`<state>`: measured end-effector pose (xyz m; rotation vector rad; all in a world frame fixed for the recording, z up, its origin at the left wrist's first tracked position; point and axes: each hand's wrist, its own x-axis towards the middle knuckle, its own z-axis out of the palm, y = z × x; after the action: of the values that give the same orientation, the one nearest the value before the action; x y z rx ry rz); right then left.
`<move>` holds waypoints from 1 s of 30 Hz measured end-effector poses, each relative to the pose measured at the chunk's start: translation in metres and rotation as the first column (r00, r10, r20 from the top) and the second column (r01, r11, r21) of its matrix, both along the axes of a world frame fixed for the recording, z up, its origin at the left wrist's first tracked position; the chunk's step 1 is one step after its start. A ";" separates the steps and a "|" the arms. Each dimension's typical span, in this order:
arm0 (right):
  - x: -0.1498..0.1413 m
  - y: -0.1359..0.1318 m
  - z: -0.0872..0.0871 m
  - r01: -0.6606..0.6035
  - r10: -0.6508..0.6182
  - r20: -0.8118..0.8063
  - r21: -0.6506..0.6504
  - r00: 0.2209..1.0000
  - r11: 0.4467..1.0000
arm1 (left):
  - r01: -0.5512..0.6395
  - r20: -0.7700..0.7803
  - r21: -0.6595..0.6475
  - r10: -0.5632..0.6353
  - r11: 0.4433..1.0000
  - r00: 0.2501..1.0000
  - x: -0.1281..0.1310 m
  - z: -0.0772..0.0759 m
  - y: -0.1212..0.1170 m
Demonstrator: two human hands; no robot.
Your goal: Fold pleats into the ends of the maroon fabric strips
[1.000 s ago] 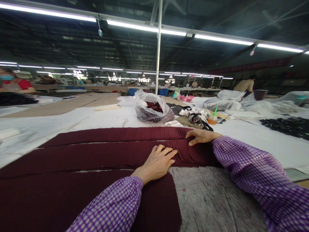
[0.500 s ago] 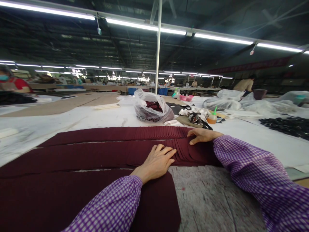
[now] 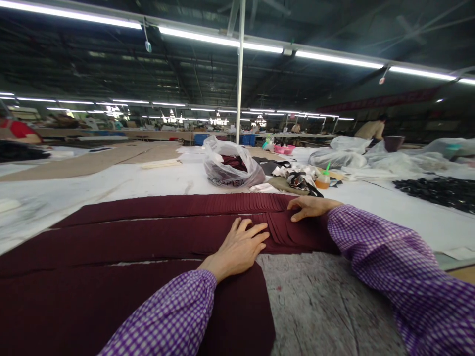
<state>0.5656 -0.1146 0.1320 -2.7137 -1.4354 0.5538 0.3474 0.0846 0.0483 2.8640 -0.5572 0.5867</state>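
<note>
Dark maroon cut fabric lies before me in long layered strips. My left hand [image 3: 239,245] rests on the middle strip [image 3: 159,239], palm down with its fingers spread, beside plies that fan out in slanted folds. At the right end of that strip, my right hand [image 3: 313,206] curls over the fabric's far edge, thumb on the near side; its fingertips are partly hidden. The far strip [image 3: 178,203] shows a row of fine ridges towards its right end. Nearest me is a wide maroon panel [image 3: 122,301] with a rounded right corner.
Grey mottled material [image 3: 315,301] covers the table at front right. Beyond the strips stand a clear plastic bag [image 3: 218,170] with maroon cloth, fabric scraps [image 3: 297,178] and a green-tipped bottle [image 3: 322,179]. Black pieces [image 3: 441,193] lie right. A person [image 3: 371,129] bends over in the background.
The view has shifted slightly. My left hand's fingers look a little more spread and raised on the strip. My right hand stays at the same place on the fabric.
</note>
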 end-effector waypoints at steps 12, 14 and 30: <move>-0.002 0.002 0.000 -0.049 0.052 -0.156 0.024 0.986 0.999 | 0.053 -0.170 -0.125 -0.074 0.991 0.983 0.001 0.002 -0.001; 0.000 0.001 0.000 -0.059 0.064 -0.172 0.037 0.983 0.998 | 0.073 -0.150 -0.104 -0.088 0.992 0.985 0.002 0.001 0.000; 0.010 -0.001 -0.004 -0.064 0.067 -0.050 0.065 0.996 0.996 | 0.128 -0.088 -0.030 -0.130 0.991 0.988 0.003 0.000 0.000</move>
<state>0.5759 -0.1153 0.1284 -2.5921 -1.5076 0.5674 0.3504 0.0843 0.0483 2.7888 -0.7085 0.4382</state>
